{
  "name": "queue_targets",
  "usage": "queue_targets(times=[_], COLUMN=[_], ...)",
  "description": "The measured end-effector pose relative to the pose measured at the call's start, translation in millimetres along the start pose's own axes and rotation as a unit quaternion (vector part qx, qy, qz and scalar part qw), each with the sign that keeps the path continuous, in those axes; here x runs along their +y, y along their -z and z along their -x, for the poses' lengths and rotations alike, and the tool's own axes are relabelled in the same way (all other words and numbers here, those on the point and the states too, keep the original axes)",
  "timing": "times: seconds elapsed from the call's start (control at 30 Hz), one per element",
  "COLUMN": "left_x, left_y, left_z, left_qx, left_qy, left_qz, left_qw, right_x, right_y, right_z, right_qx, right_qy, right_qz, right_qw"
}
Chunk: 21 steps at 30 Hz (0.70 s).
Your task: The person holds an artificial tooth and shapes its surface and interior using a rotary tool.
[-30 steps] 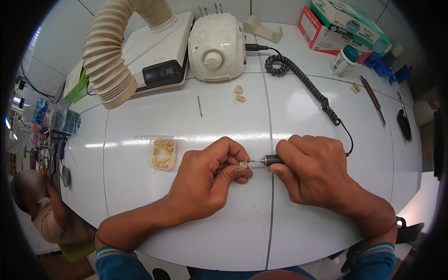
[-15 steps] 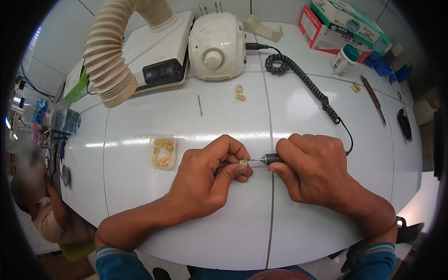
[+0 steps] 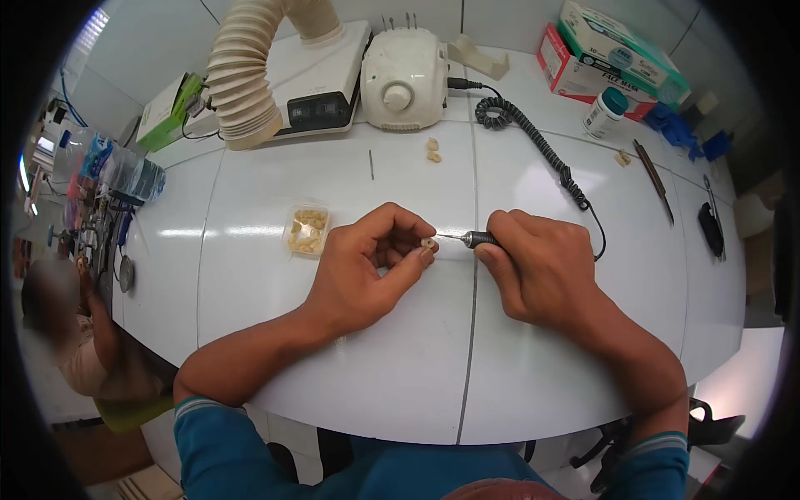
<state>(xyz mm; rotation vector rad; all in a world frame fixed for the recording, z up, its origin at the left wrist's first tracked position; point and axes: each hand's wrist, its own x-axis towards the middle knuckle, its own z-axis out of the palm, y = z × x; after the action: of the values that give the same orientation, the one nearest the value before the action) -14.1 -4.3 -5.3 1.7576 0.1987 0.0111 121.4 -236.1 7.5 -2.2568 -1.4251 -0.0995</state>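
Between the thumb and fingertips of my left hand point(image 3: 354, 267) is a small cream-coloured tooth-like piece point(image 3: 428, 243), with a darker spot on its upper face. My right hand point(image 3: 546, 262) is wrapped round a dark rotary handpiece point(image 3: 478, 239) whose thin metal bit points left. The bit's tip lies close to the piece and my left fingertips; whether it touches cannot be made out. Left of my left hand stands a small clear plastic box point(image 3: 327, 218) with several similar cream pieces in it.
A white control unit point(image 3: 404, 79) stands at the back, with a coiled black cord point(image 3: 542, 137). A ribbed hose point(image 3: 237, 79) hangs at back left. Tooth-like pieces point(image 3: 433, 150), a thin metal rod point(image 3: 372, 165) and a brown-handled tool point(image 3: 653, 179) lie about. A person point(image 3: 87, 333) sits at left.
The camera view has shifted, so the table's things sit differently in it. My left fingers have turned the piece, and the bit's tip now points just above it. Both grips are kept.
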Motion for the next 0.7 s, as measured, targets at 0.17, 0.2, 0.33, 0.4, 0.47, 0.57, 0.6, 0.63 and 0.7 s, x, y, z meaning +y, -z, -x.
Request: queue_targets(times=[0.17,0.2,0.33,0.4,0.47,0.57,0.6,0.63,0.7], left_x=[-2.2,-1.4,-2.6,-4.1,-3.8,3.1,3.2,2.4,0.1], left_y=[-2.9,-3.5,-3.7,-3.0,-3.3,-2.4,-1.8,-1.6,-1.6], left_z=[-0.1,0.0,-2.2,-2.0,-3.1,-2.8,-3.9,-4.1,-5.0], left_qx=[0.012,0.013,0.017,0.017,0.012,0.000,-0.005,-0.011,-0.014], left_qy=[-0.023,-0.025,-0.032,-0.033,-0.036,-0.038,-0.040,-0.041,-0.039], left_qz=[-0.018,-0.023,-0.049,-0.056,-0.061,-0.072,-0.078,-0.083,-0.067], left_qw=[1.000,0.999,0.998,0.998,0.997,0.997,0.996,0.996,0.997], right_x=[1.5,1.9,1.6,0.3,1.0,0.0,0.0,-0.2,0.6], right_y=[-1.7,-1.4,-0.9,-1.4,-2.7,-3.9,-2.9,-2.4,-1.1], right_z=[3.5,4.2,5.2,4.6,5.5,5.7,5.5,6.3,5.1], right_qx=[0.012,0.014,0.022,0.017,0.013,0.006,0.002,0.001,-0.004], right_qy=[-0.008,-0.009,-0.005,-0.009,-0.004,-0.003,-0.005,-0.002,0.010], right_qz=[-0.013,-0.013,-0.010,-0.006,0.016,0.033,0.037,0.039,0.042], right_qw=[1.000,1.000,1.000,1.000,1.000,0.999,0.999,0.999,0.999])
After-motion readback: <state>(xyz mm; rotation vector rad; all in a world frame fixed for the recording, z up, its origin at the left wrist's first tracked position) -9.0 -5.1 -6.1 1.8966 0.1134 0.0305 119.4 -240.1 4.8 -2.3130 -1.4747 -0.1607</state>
